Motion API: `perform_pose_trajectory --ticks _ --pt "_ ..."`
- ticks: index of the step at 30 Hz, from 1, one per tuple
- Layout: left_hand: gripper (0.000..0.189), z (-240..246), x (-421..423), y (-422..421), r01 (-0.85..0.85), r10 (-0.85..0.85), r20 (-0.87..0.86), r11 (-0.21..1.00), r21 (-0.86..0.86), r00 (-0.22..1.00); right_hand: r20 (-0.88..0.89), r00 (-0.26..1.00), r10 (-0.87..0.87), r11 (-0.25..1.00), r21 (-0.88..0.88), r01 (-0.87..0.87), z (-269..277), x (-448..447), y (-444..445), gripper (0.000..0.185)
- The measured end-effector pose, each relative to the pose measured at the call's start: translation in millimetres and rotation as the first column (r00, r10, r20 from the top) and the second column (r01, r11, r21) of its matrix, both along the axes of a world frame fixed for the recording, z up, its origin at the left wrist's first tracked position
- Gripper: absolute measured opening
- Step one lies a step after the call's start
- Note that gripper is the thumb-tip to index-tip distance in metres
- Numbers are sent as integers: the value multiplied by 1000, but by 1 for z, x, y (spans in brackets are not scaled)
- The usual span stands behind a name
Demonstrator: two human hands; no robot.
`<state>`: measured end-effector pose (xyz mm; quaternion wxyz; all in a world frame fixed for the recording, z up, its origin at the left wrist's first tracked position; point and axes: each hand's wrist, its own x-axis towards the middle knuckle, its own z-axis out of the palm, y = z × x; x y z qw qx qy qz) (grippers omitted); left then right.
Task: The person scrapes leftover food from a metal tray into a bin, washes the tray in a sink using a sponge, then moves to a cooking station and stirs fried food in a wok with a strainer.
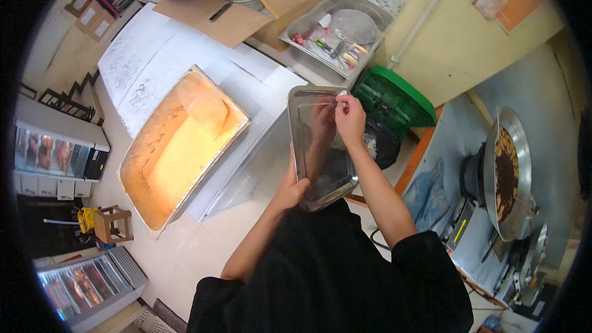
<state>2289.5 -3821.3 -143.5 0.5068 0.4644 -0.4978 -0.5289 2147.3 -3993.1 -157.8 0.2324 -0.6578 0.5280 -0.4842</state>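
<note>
A shallow rectangular metal tray (319, 148) is held up in front of my body, tilted, its shiny inside mirroring an arm. My left hand (295, 190) grips its near left rim, thumb over the edge. At the tray's far right corner, the bunched fingers of my right hand (350, 118) pinch a small white wad (342, 94), perhaps tissue or cloth, against the rim. To the left, a deep rectangular pan (135, 166) rests on a white chest-like surface (152, 44). Inside lies a pale orange powder or paste (189, 152), with a clear plastic piece (203, 104) on it.
Behind the tray stands a green bin (388, 95) with a black bag. A steel pan (340, 74) of utensils sits beside an open cardboard box (222, 23). At right, a large wok (490, 175) with brown food sits over a burner. A stool (112, 223) stands at left.
</note>
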Motion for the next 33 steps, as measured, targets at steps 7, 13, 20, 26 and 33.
perform_pose_trajectory --ticks 7,13,20,26,33 --pt "92 -11 13 -12 57 -37 -74 958 282 997 116 924 365 923 85 -375 37 46 47 13" --pt "90 -16 19 -27 -60 110 -249 978 198 962 -43 847 530 847 68 -527 20 10 81 9" --pt "96 -6 3 -16 58 -55 -53 997 53 997 27 996 -80 988 137 76 10 -21 12 12" --pt "92 -5 29 -37 22 19 -235 985 170 972 1 854 520 852 70 -519 23 21 102 7" --pt "98 7 29 -26 -163 235 -399 965 206 886 -113 852 511 853 188 -486 -7 -18 98 9"
